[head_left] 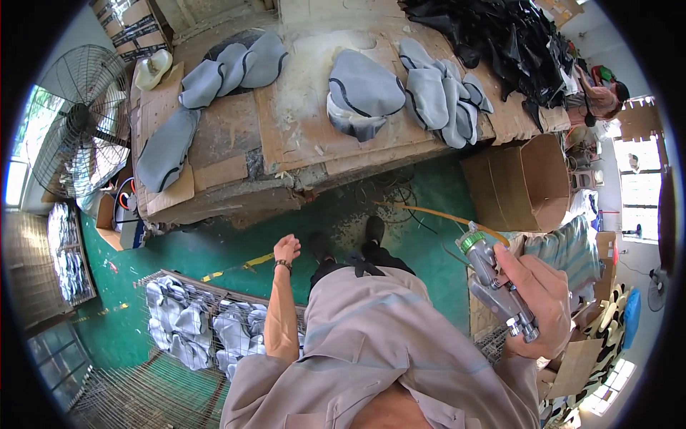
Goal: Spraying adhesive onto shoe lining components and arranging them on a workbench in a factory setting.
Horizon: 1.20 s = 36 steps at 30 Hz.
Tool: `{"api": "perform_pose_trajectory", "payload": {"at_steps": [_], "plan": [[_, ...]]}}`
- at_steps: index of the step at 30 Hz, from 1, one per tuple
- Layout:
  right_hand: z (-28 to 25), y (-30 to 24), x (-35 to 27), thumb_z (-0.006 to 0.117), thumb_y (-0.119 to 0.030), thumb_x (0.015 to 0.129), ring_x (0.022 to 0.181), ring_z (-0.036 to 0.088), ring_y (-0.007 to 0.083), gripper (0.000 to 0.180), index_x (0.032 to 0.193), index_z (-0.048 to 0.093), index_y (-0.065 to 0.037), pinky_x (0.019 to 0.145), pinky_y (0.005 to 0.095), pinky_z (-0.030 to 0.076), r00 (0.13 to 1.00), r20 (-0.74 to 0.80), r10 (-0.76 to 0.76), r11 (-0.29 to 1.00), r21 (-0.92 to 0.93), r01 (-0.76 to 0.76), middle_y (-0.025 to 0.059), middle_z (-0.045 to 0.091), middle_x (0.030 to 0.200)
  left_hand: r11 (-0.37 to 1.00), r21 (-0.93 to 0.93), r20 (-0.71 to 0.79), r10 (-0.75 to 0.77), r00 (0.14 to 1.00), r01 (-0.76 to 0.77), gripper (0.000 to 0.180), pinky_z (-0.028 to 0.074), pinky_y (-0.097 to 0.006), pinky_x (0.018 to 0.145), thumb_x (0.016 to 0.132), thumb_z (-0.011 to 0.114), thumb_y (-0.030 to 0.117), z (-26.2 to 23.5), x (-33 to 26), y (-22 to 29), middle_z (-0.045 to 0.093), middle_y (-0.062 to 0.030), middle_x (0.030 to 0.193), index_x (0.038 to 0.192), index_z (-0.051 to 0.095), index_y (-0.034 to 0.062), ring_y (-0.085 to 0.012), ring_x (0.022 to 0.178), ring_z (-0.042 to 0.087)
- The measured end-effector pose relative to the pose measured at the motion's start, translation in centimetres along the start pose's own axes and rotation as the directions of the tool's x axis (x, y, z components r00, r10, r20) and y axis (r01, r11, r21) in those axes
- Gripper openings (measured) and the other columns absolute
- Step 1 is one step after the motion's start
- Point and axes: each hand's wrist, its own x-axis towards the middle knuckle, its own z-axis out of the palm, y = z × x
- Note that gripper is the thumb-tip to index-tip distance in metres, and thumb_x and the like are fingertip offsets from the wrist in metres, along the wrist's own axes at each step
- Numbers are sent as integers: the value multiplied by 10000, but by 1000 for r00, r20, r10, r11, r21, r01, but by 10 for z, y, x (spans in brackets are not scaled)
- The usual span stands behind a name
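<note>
My right hand (539,297) is wrapped round a metal spray gun (493,275) with a green ring, raised at the right of my body. A yellow-orange hose (436,214) runs across the floor toward the gun; where it joins is hidden. Lower and to the left, my left hand (287,249) hangs in front of me, fingers curled closed, with nothing visible in it. Beyond both hands, a cardboard-covered table (286,136) bears grey fabric pieces with black edging: a large padded one (366,84), a cluster (432,96) and a row (232,68).
A black fan (82,118) stands at the left, near the table. An open cardboard box (493,186) sits by the table's right end. Wire racks with grey pieces (179,322) are at lower left. Black material (486,39) is heaped at far right; another person (604,96) is beyond.
</note>
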Motion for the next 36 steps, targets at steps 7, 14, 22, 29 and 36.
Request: {"api": "perform_pose_trajectory", "payload": {"at_steps": [7, 14, 22, 29, 36], "plan": [[-9, 49, -40, 695, -72, 653, 733, 658, 341, 791, 1418, 564, 78, 635, 411, 517, 996, -78, 32, 995, 92, -25, 167, 654, 892, 845, -257, 67, 499, 864, -468, 271, 587, -270, 721, 1003, 704, 166, 80, -3, 133, 751, -42, 1081, 1252, 703, 60, -122, 894, 706], [-14, 105, -74, 668, -150, 665, 771, 664, 360, 798, 1423, 560, 77, 683, 394, 530, 968, -141, 206, 968, 172, -181, 200, 652, 916, 400, 267, 15, 908, 419, -877, 287, 536, -350, 879, 915, 765, 247, 205, -37, 324, 740, -52, 1088, 1152, 763, 86, -210, 1008, 688], [-18, 161, -96, 748, -149, 724, 735, 680, 319, 764, 1425, 553, 85, 617, 399, 542, 988, -72, 135, 913, 398, -96, 157, 677, 913, -93, 827, 347, 860, 373, -555, 356, 444, -418, 1115, 781, 829, 349, 291, -41, 422, 653, -102, 1363, 1116, 809, 227, -299, 1337, 554], [-12, 211, -113, 748, -97, 749, 732, 684, 308, 724, 1430, 559, 58, 596, 394, 538, 978, -154, 140, 886, 461, -54, 132, 704, 922, -21, 797, 379, 796, 472, -603, 402, 413, -432, 1155, 774, 832, 405, 279, 6, 437, 581, -208, 1482, 1143, 819, 245, -368, 1365, 545], [-25, 261, -126, 740, -140, 701, 766, 692, 347, 797, 1453, 544, 39, 652, 410, 551, 961, -160, 224, 864, 488, -120, 166, 707, 951, 504, -87, -62, 858, 509, -860, 457, 441, -305, 1074, 991, 665, 132, 251, -29, 392, 647, -103, 1420, 1430, 615, 15, -165, 1291, 579]]}}
